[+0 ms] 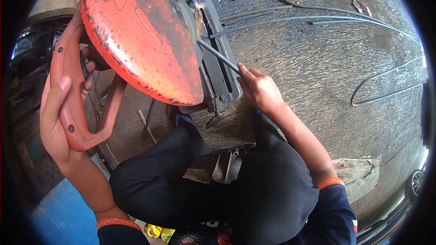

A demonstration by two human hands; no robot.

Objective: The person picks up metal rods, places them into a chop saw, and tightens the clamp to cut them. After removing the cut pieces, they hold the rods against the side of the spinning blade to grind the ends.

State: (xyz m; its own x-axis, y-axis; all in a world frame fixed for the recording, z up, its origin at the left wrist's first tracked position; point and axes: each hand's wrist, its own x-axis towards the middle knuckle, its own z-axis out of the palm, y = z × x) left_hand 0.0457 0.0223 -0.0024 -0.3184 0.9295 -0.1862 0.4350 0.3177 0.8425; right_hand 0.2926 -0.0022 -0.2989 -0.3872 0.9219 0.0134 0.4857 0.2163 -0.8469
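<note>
My left hand is wrapped round the red handle of a cut-off saw, fingers at its black trigger. The saw's scuffed red guard covers most of the cutting disc. A thin grey metal rod is gripped in my right hand, its far end at the disc's edge. Orange sparks fly just beyond that contact. Under the rod lies the saw's dark metal base, with a threaded clamp screw alongside the guard.
Long bent metal rods stretch over the rough floor to the right. A U-shaped rod lies farther right. My bent legs are close to the saw. Flattened cardboard and a car wheel appear at lower right.
</note>
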